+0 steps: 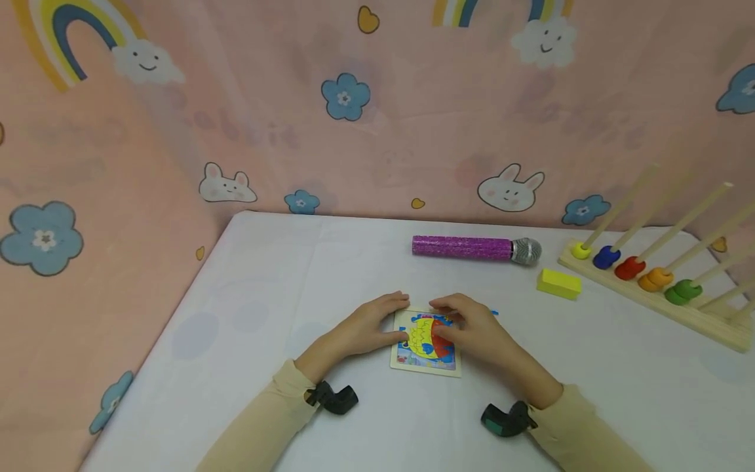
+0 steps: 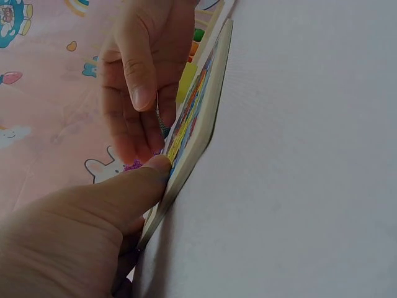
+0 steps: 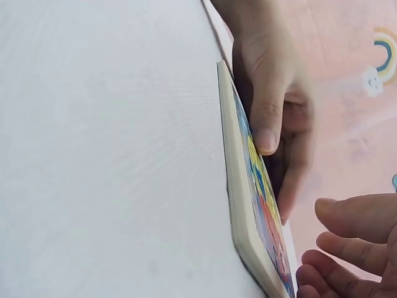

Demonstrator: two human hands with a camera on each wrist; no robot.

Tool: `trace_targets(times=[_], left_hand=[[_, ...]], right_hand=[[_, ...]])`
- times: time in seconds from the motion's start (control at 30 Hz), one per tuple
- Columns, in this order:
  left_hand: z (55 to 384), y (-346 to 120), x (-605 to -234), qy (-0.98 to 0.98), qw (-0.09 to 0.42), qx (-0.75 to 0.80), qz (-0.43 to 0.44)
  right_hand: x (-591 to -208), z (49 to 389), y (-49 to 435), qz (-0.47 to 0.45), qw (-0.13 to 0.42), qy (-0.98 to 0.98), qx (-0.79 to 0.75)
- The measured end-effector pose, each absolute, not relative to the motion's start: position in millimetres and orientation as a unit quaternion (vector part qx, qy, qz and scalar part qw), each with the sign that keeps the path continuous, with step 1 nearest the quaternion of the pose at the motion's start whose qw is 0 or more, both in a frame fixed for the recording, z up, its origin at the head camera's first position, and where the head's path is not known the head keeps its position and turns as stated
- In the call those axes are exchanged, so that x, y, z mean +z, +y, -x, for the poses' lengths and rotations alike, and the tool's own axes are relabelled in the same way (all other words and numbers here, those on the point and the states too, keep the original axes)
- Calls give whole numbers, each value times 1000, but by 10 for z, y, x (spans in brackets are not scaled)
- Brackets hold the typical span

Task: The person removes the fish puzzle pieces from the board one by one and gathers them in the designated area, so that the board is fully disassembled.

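White-covered table [image 1: 248,262]. Toward far edge: purple glittery microphone [image 1: 463,247], lying on its side, silver mesh head pointing right. Yellow block [image 1: 558,284] near that head. Farther right, wooden peg rack [image 1: 716,324]; beads [image 1: 630,268] in yellow, blue, red, orange and green at peg bases. Behind: pink backdrop [image 1: 413,144] printed with rainbows, rabbits, blue flowers.

Tabletop [image 1: 236,328]: before cloth backdrop [image 1: 413,131]. Picture board [image 1: 423,349]: around middle of tabletop, between hands. Left hand [image 1: 371,324]: at board's left edge, thumb on face. Right hand [image 1: 474,331]: at board's right side, thumb above face. Microphone [image 1: 463,248]: behind board and right hand, lying crosswise, head to right. Block [image 1: 558,284]: right of hands, in front of microphone's head end, left of peg rack [image 1: 643,295]. Peg rack: far right, slanting nearer toward right; beads [image 1: 630,267] on pegs, at base.
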State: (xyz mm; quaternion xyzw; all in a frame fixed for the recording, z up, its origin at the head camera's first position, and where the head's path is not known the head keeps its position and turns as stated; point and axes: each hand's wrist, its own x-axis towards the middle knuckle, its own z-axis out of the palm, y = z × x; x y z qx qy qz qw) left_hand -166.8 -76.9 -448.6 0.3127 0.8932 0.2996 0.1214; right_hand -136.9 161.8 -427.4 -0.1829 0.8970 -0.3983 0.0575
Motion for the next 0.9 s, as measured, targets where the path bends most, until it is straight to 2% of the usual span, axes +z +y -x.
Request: trace_targets(times=[0.43, 0.9], left_hand=[[1664, -780, -4476, 892, 118, 305, -313], [1678, -784, -4489, 890, 118, 308, -316]], right_hand=[[-4419, 1384, 1519, 219, 8, 910, -351], [-4441, 1376, 1499, 224, 3, 911, -345]])
